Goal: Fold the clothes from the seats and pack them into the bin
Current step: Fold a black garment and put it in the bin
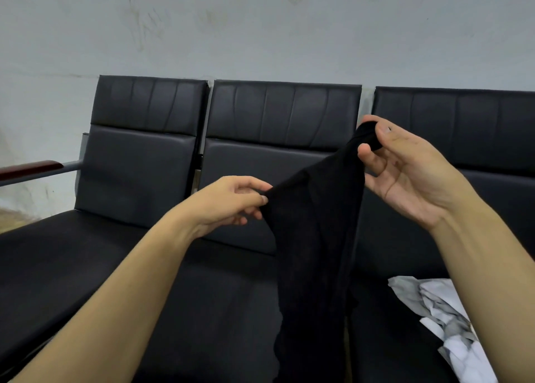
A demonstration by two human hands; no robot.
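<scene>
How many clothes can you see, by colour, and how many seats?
Black garment: 1, pinched by the left hand and the right hand
White-grey garment: 1, crumpled on the right seat
Seats: 3, left seat, middle seat and the right one
Total: 2 clothes, 3 seats, 5 things

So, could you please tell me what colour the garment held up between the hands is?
Black, slightly sheer; the garment shows best in the head view.
</scene>
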